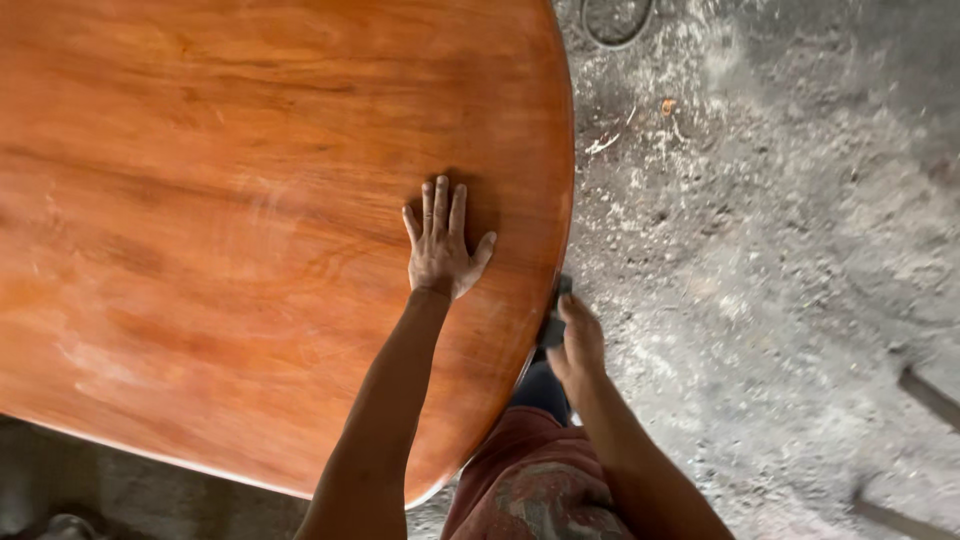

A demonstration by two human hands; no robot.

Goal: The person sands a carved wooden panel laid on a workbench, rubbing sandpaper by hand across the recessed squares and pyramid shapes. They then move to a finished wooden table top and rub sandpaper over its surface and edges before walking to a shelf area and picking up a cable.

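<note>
floor [780,230]: rough grey concrete, dusty, whitish scuffs everywhere | cable loop [615,25] lying on it up top | dark bars [925,395] poking in at the right edge | light: flat, soft daylight, nothing harsh

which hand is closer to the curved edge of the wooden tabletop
Right. The right hand is at the tabletop's rim, pressing a small dark pad against it; the left hand lies flat on top, further in.
</note>
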